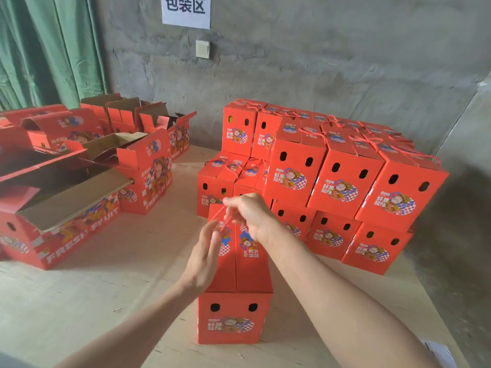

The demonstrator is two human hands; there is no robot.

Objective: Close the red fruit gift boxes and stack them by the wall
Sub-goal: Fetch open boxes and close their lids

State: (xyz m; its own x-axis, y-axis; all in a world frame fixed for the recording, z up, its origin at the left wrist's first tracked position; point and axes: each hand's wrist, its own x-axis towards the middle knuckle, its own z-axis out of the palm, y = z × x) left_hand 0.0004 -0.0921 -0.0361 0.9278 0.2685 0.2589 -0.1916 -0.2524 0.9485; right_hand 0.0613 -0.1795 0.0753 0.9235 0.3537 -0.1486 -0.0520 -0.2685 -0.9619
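A closed red fruit gift box (233, 314) stands on the wooden floor in front of me, its two top flaps meeting along the middle. My right hand (252, 216) pinches the box's red-and-white rope handle (223, 221) above the far end of the lid. Beside the box's left top edge, my left hand (204, 251) is held with straight fingers, the fingertips close to the rope. A stack of closed red boxes (340, 181), two layers high, sits by the grey wall at the right.
Several open red boxes (79, 166) with raised flaps stand at the left, near a green curtain (47, 49). A paper sign (186, 10) hangs on the concrete wall (318, 62). Bare wooden floor (106, 301) lies around the near box.
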